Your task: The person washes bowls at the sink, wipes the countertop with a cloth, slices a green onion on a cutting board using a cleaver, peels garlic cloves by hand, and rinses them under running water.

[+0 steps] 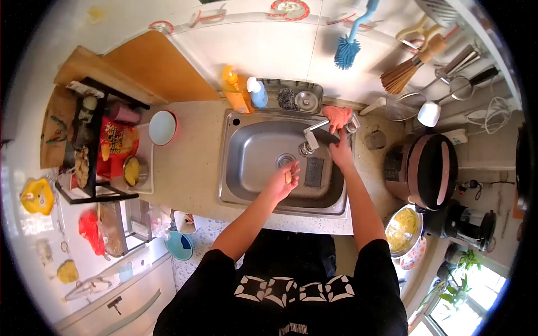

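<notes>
My left hand (pixel 284 180) is over the steel sink (pixel 252 151), palm up, its fingers curled around a small orange-tan piece (pixel 288 177). My right hand (pixel 341 149) reaches to the right rear of the sink, fingertips at the pink cloth (pixel 337 116) draped over the faucet (pixel 314 132); whether it grips the cloth is unclear. A dark grey rectangular pad (pixel 314 172) lies in the basin, to the right of the drain (pixel 284 161).
Yellow (pixel 237 92) and blue (pixel 258 93) bottles stand behind the sink beside a scourer (pixel 288 99). At right are a rice cooker (pixel 420 171) and a bowl of yellow food (pixel 402 229). A bowl (pixel 162 127) and black rack (pixel 100 140) are left. Utensils hang above.
</notes>
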Motion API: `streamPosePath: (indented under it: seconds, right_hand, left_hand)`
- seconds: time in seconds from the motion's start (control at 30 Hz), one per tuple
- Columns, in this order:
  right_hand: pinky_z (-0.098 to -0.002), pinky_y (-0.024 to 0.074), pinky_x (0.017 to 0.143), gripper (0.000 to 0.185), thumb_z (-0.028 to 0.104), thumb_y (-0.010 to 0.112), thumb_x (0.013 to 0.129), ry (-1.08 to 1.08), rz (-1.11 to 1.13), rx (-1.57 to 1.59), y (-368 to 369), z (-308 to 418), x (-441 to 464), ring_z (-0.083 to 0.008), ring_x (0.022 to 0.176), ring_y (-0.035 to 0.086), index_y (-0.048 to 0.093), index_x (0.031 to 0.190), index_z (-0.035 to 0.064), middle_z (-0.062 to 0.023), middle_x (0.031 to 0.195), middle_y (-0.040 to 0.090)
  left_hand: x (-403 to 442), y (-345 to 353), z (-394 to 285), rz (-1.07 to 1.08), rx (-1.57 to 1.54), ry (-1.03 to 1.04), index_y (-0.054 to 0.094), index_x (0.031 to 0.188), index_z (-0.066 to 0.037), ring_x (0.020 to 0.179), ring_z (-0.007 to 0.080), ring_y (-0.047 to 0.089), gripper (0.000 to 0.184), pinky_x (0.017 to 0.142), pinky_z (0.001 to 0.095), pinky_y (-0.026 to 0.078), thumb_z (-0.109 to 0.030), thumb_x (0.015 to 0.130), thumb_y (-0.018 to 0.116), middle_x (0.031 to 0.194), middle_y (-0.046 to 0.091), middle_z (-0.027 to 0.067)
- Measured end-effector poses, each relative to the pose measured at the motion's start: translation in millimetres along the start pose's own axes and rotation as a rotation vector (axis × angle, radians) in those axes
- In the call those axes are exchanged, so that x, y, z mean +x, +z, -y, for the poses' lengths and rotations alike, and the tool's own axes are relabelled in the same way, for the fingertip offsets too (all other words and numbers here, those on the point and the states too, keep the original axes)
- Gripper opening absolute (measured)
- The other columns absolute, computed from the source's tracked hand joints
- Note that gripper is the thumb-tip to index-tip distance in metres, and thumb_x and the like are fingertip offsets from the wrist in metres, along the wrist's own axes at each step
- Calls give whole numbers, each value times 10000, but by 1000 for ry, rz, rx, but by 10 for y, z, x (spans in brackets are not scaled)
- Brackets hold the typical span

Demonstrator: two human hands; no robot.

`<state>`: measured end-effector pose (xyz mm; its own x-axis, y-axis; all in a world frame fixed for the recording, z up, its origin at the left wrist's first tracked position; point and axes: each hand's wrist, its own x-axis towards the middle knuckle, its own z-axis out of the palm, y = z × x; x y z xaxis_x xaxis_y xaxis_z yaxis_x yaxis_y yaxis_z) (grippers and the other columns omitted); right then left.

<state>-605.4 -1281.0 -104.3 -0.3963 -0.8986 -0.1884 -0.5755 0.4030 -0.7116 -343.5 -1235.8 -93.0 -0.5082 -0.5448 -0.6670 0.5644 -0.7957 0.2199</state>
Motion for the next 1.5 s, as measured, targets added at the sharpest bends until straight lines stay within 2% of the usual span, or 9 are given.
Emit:
streamPosePath:
  seconds: [0.13,0.33,0.43,0.53,0.63,0.83,0.93,1.13,1.5]
  right_hand:
    - [-560,535,832,605,336,660,885,100,-21,-174,73,112,346,-466,967,679,445,1421,154,-244,1030,716]
    - [-555,540,788,577,340,692,873,-22,79,-241,239,-232,593,-474,964,670,459,1355,123,-261,1022,705]
    - [-511,544,764,599,265,686,874,-74,68,-37,309,-399,535,-423,898,696,444,1406,129,-212,975,713]
    - [-378,532,765,627,132,612,886,82,-24,330,351,-157,78,-251,828,675,433,1486,135,-107,951,676]
    - [-369,539,787,547,104,575,903,282,16,572,800,-349,-252,-248,885,681,487,1441,54,-89,1029,689]
    - [-376,547,861,379,54,488,956,662,196,1492,1016,36,-539,-239,1039,658,561,1324,0,-106,1160,662]
    - [-383,513,910,259,228,567,1015,668,187,1654,1110,280,-518,-214,1029,645,624,1196,52,-95,1109,680]
    - [-423,500,1001,332,285,573,1022,603,308,1852,1477,224,-516,-286,1101,633,600,1208,11,-146,1122,670]
    - [-369,538,854,264,26,587,978,556,179,1465,892,206,-693,-234,950,684,609,1240,-6,-92,1104,691]
  left_hand:
    - [382,-44,-113,9,-22,-52,681,1088,-124,756,165,599,194,709,299,490,-202,1042,509,913,674,-2]
    - [787,-84,-91,112,-55,-50,643,986,-121,785,171,625,167,744,331,522,-181,1031,494,926,687,6]
    - [828,158,-119,-64,-86,16,636,1010,-132,806,169,638,162,769,339,541,-183,1034,484,959,689,2]
    - [899,191,-151,-59,-40,18,635,1048,-127,871,167,656,179,784,340,549,-177,1044,463,1012,693,7]
    - [1018,94,-79,-76,144,71,644,1137,-106,945,160,665,232,778,338,548,-215,1053,457,1064,703,28]
    - [914,38,-197,-159,336,176,640,1269,-60,984,167,669,382,845,335,523,-300,1046,442,1147,711,62]
    - [738,129,-274,-253,262,235,653,1242,-35,1007,181,662,398,906,333,498,-300,1043,433,1157,709,69]
    - [498,255,-289,-274,221,375,648,1243,-19,1100,199,637,404,995,350,454,-315,1057,445,1190,698,81]
    - [726,22,4,-43,18,261,623,1250,-78,1117,206,637,406,977,392,473,-361,1068,395,1176,701,50]
